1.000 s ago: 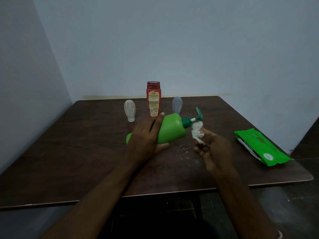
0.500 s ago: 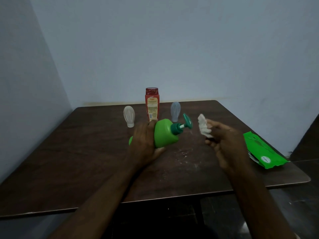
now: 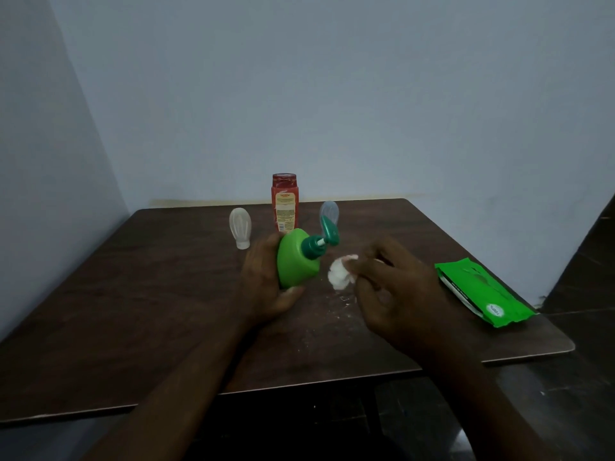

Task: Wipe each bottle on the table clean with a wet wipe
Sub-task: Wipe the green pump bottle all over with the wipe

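My left hand grips a green pump bottle above the dark table, tilted with its dark green pump head up and to the right. My right hand pinches a crumpled white wet wipe just right of the bottle's lower side, a small gap between them. A red bottle stands upright at the back. A clear white squeeze bottle stands cap-down to its left, and a bluish one to its right, partly hidden by the pump head.
A green pack of wet wipes lies near the table's right edge. White flecks dot the tabletop below the wipe. Walls close the back and left sides; the floor drops away on the right.
My left hand has turned the green bottle more upright, its pump now pointing up. My right hand has brought the wipe down from beside the pump head to beside the bottle's lower body.
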